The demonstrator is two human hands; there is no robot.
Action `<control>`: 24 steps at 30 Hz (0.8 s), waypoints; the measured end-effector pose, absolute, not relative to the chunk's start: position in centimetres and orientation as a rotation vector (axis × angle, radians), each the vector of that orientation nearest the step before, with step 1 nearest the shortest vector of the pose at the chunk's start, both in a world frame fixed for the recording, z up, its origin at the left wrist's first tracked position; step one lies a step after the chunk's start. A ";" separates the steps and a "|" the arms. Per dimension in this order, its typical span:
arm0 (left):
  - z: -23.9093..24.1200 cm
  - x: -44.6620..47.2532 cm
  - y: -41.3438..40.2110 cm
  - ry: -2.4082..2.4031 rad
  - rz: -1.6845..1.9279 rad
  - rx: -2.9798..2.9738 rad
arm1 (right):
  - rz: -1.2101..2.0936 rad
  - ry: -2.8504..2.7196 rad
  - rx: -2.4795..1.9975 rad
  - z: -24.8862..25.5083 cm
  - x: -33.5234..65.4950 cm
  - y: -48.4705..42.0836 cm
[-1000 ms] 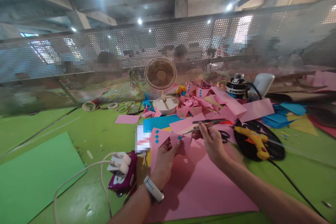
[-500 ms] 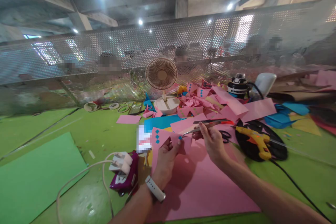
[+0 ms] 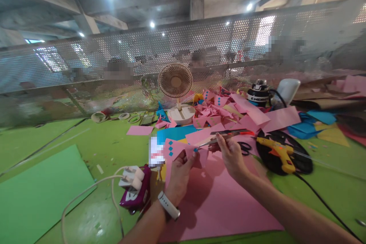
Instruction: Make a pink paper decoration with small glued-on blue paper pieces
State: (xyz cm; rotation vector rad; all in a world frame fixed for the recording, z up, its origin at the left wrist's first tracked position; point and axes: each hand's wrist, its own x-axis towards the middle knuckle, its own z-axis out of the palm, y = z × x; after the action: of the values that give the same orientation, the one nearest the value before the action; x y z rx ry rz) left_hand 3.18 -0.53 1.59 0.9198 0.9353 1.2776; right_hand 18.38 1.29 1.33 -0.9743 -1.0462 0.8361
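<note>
My left hand, with a white band at the wrist, grips a folded pink paper piece between thumb and fingers. A column of blue diamond shapes sits on the piece's left part. One more small blue diamond is by my left thumb, where the tips of the metal tweezers meet it. My right hand is closed round those tweezers. Under both hands lies a large pink sheet. Black-handled scissors rest just beyond my right hand.
A yellow glue gun lies on a black round pad at right. Behind stand a small fan, heaped pink cut-outs and a black bottle. A purple power strip with cords and a green sheet are at left.
Almost nothing has shifted. Both hands, the tweezers and the pink paper piece keep their places, with only a slight movement of the camera.
</note>
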 end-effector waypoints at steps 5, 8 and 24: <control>1.4 3.2 -0.5 0.924 1.292 0.945 | 0.856 -1.041 -0.948 1.1 18.3 1.5; 1.2 3.1 -0.4 0.900 1.304 0.965 | 0.837 -1.055 -0.952 0.9 18.3 1.6; 1.3 3.0 -0.5 0.926 1.277 0.822 | 0.833 -1.097 -0.839 1.4 19.5 2.2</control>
State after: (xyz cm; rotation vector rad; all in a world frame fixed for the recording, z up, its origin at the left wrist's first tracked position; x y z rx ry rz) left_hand 2.99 -0.47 1.27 0.8219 0.9260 1.2768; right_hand 19.50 2.24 1.43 -0.8387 -1.0969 0.8328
